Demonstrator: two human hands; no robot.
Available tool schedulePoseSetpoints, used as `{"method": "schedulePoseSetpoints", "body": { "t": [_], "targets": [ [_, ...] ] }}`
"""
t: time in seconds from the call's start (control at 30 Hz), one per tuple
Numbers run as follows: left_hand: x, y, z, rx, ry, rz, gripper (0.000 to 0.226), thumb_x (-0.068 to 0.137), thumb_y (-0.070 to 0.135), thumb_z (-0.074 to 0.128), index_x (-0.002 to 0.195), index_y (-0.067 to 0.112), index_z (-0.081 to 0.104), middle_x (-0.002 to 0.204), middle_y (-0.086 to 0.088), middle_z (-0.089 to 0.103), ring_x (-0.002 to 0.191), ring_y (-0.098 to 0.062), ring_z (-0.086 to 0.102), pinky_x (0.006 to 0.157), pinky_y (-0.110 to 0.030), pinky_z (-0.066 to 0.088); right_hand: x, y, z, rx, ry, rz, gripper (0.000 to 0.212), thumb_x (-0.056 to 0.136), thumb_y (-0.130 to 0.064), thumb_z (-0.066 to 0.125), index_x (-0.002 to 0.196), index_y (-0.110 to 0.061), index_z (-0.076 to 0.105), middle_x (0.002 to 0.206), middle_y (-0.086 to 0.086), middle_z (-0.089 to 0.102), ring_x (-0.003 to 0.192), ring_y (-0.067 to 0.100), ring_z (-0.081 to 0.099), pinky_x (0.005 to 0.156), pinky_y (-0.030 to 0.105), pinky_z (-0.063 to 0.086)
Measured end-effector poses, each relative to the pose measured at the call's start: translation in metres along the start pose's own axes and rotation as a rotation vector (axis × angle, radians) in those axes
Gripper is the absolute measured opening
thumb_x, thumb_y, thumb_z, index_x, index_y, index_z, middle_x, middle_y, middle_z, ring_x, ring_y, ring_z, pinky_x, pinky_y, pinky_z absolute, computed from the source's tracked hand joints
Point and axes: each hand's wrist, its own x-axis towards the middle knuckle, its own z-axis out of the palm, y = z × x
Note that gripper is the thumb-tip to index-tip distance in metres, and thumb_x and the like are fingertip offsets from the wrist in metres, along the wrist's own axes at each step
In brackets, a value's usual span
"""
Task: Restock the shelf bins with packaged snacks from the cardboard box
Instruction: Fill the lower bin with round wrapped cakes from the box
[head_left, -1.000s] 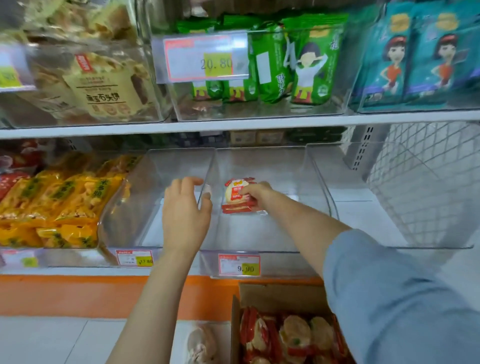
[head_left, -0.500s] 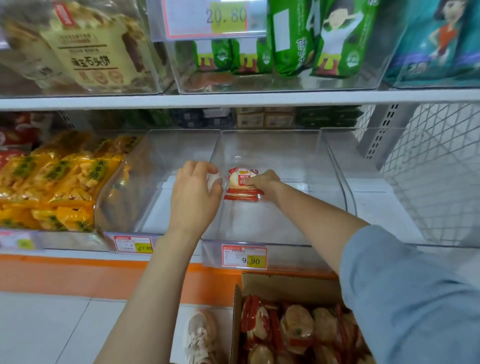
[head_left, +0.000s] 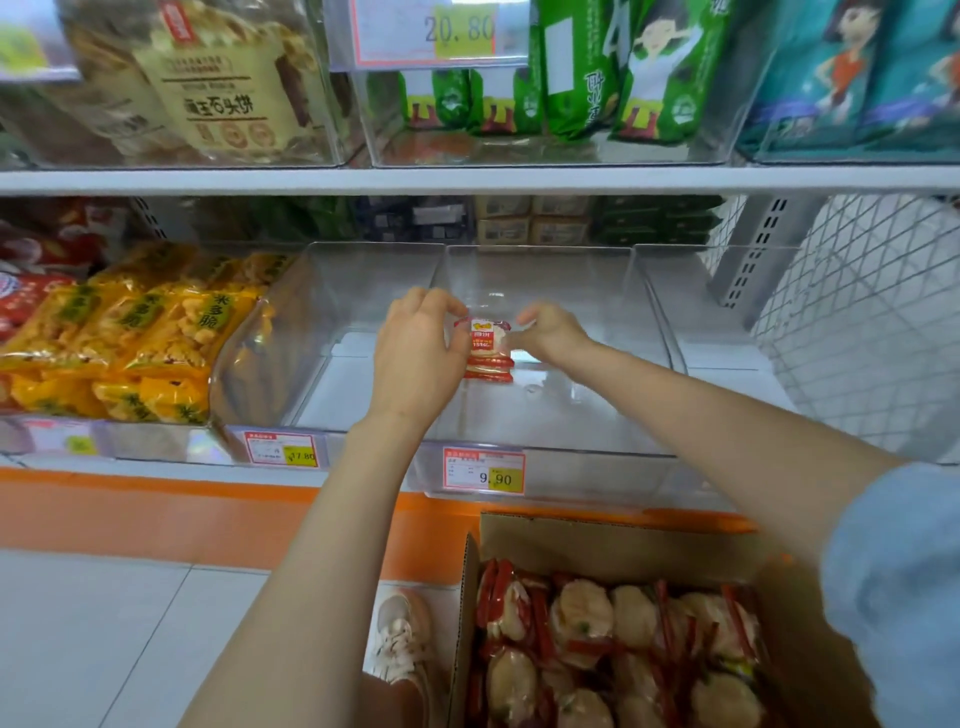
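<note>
Head view: inside a clear shelf bin (head_left: 571, 415), the left hand (head_left: 415, 358) and right hand (head_left: 550, 332) pinch one red snack packet (head_left: 488, 345) upright. Placement is underway; next probably comes fetching more from the cardboard box (head_left: 597, 540) below.

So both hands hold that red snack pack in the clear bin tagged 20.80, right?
No. The head view shows the left hand and right hand holding the red snack pack in the clear bin with the 9.90 tag; the 20.80 tag is one shelf up.
</note>
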Motion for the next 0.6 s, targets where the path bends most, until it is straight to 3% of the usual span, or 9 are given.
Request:
{"method": "schedulePoseSetpoints", "body": {
  "t": [0.1,0.23,0.33,0.43,0.53,0.6],
  "targets": [
    [-0.014,0.013,-0.004,-0.07,0.023,0.049,0.018,0.089,0.011,0.053,0.105,0.008,0.062,0.11,-0.008,0.059,0.107,-0.023,0.051,0.089,-0.03,0.038,-0.046,-0.001,-0.021,0.066,-0.002,-0.114,0.027,0.084,-0.016,0.068,0.109,-0.01,0.062,0.104,0.007,0.06,0.098,0.021,0.058,0.084,0.031,0.048],
    [-0.052,0.028,0.002,-0.308,-0.103,0.041,0.014,0.089,0.007,0.056,0.101,0.007,0.063,0.104,-0.006,0.064,0.09,-0.016,0.06,0.078,-0.024,0.047,-0.13,0.019,-0.048,0.062,-0.037,-0.305,0.023,0.085,-0.012,0.066,0.107,-0.016,0.062,0.093,-0.002,0.062,0.068,0.005,0.058,0.065,0.017,0.047],
    [-0.08,0.036,0.013,-0.315,-0.262,0.086,0.013,0.089,0.006,0.056,0.099,0.007,0.063,0.101,-0.005,0.065,0.079,-0.014,0.058,0.074,-0.022,0.045,-0.186,0.052,-0.058,0.071,-0.118,-0.303,0.02,0.087,-0.013,0.064,0.103,-0.024,0.061,0.093,-0.007,0.065,0.069,0.012,0.062,0.066,0.018,0.048],
    [-0.112,0.036,0.029,-0.312,-0.319,0.155,0.014,0.087,0.002,0.055,0.098,0.008,0.063,0.115,-0.006,0.055,0.079,-0.015,0.057,0.071,-0.022,0.046,-0.217,0.094,-0.054,0.068,-0.178,-0.234,0.023,0.086,-0.013,0.065,0.098,-0.031,0.058,0.089,-0.009,0.064,0.077,0.014,0.062,0.072,0.021,0.048],
    [-0.151,0.033,0.052,-0.241,-0.166,0.214,0.021,0.084,-0.002,0.053,0.102,0.007,0.059,0.132,-0.005,0.042,0.089,-0.011,0.053,0.071,-0.02,0.044,-0.23,0.135,-0.044,-0.009,-0.229,-0.163,0.02,0.086,-0.014,0.065,0.097,-0.03,0.059,0.092,-0.007,0.065,0.081,0.011,0.061,0.071,0.013,0.045],
    [-0.173,0.03,0.07,-0.154,-0.087,0.274,0.026,0.079,-0.005,0.053,0.103,0.004,0.058,0.132,-0.011,0.043,0.1,-0.014,0.05,0.074,-0.019,0.042,-0.232,0.157,-0.038,-0.066,-0.26,-0.128,0.016,0.087,-0.017,0.065,0.1,-0.025,0.061,0.095,-0.006,0.065,0.082,0.005,0.059,0.068,0.005,0.041]
  ]
}}
